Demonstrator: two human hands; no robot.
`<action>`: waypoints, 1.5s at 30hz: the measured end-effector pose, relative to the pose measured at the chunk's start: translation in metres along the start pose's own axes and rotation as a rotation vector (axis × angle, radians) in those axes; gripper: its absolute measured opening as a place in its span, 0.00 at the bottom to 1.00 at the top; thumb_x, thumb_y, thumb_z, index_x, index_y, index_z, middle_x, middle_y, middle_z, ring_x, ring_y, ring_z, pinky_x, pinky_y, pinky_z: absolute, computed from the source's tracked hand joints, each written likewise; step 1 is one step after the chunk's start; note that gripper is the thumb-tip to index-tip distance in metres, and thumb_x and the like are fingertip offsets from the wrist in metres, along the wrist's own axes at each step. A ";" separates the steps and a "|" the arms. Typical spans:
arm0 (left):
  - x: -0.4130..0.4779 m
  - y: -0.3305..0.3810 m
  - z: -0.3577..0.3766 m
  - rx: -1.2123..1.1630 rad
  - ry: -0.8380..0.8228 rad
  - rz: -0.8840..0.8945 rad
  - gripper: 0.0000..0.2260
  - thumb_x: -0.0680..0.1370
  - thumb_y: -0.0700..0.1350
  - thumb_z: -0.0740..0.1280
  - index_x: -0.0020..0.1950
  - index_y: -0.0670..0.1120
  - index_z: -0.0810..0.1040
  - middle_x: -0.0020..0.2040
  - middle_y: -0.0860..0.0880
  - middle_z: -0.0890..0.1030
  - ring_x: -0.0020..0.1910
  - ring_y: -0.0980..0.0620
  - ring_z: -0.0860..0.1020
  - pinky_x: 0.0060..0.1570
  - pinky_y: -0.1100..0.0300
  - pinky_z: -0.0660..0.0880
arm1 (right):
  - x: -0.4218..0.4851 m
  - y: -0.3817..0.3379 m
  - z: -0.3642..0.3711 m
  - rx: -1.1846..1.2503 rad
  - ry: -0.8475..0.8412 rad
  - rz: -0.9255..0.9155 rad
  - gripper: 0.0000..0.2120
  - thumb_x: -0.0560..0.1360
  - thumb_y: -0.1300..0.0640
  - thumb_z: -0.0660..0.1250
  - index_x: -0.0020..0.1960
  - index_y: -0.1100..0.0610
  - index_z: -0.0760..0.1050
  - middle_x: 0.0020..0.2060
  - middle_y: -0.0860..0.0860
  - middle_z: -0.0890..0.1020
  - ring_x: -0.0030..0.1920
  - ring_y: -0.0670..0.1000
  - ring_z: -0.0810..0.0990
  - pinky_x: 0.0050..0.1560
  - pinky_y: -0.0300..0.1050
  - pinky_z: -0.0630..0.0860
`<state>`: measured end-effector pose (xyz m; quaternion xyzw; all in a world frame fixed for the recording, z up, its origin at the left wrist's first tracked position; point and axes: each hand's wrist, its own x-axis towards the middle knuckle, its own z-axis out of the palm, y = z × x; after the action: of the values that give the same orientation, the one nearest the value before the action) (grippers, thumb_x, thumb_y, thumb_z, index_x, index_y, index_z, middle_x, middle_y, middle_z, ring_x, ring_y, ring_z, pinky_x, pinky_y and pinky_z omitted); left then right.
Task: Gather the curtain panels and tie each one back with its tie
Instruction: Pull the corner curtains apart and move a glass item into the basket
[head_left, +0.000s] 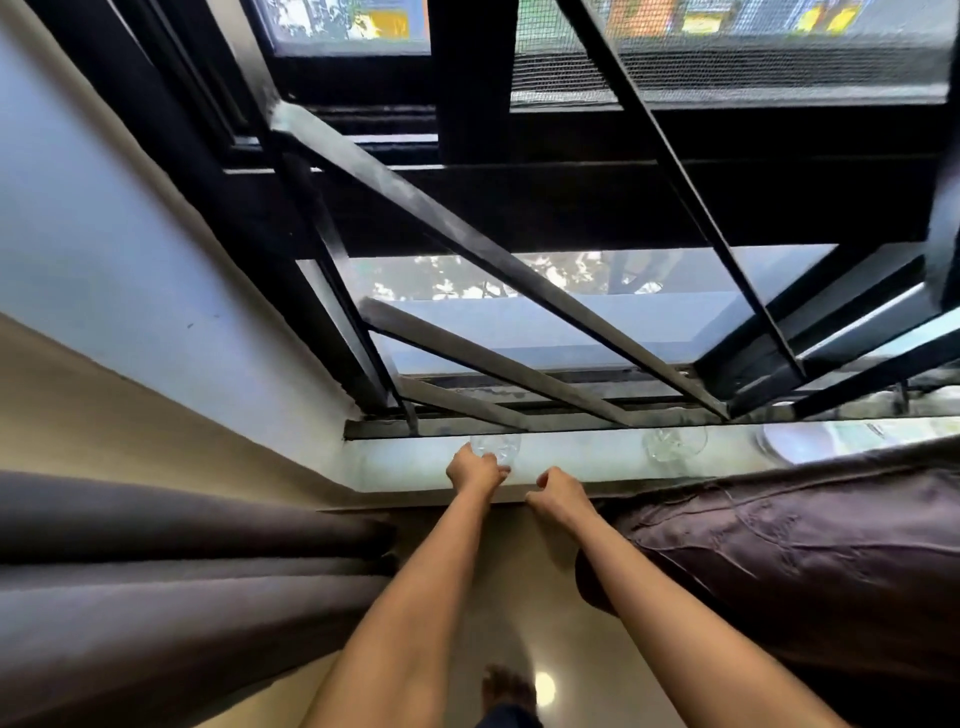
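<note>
Left hand (475, 470) is curled about the base of a clear glass (496, 446) on the sill (582, 460). Right hand (560, 492) is curled at the sill edge, with nothing seen held. Grey curtain panel (182, 582) is bunched at 8 o'clock and brown curtain panel (789, 551) at 4 o'clock. No tie is seen, so both are judged untied. Second glass (674, 444) at 1 o'clock and window bars (467, 244) at 12 crowd the reach. Working room is judged to lie between the panels.
</note>
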<state>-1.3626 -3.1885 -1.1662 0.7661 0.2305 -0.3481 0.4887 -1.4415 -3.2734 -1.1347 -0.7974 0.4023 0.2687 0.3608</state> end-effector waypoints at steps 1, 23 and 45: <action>-0.001 -0.001 -0.001 0.010 0.022 -0.002 0.18 0.78 0.35 0.63 0.68 0.39 0.71 0.62 0.40 0.76 0.51 0.40 0.82 0.47 0.51 0.81 | 0.000 0.001 0.000 0.001 0.003 0.005 0.18 0.75 0.58 0.65 0.63 0.62 0.70 0.61 0.59 0.76 0.60 0.57 0.75 0.55 0.45 0.73; -0.219 -0.068 -0.090 0.489 -0.142 0.164 0.20 0.61 0.42 0.65 0.52 0.45 0.83 0.47 0.44 0.85 0.45 0.46 0.84 0.47 0.53 0.80 | -0.248 0.061 -0.003 0.239 0.099 0.145 0.20 0.80 0.52 0.55 0.60 0.65 0.73 0.59 0.64 0.78 0.61 0.61 0.75 0.56 0.46 0.71; -0.542 -0.071 0.141 0.924 -0.648 0.461 0.10 0.73 0.43 0.65 0.51 0.43 0.81 0.42 0.44 0.83 0.36 0.50 0.83 0.40 0.54 0.82 | -0.448 0.342 -0.158 0.797 0.482 0.208 0.14 0.77 0.55 0.64 0.34 0.57 0.76 0.27 0.56 0.79 0.23 0.49 0.78 0.27 0.43 0.78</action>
<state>-1.8084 -3.2944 -0.8369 0.7842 -0.2765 -0.5127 0.2137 -1.9437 -3.3397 -0.8412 -0.5920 0.6239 -0.0644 0.5062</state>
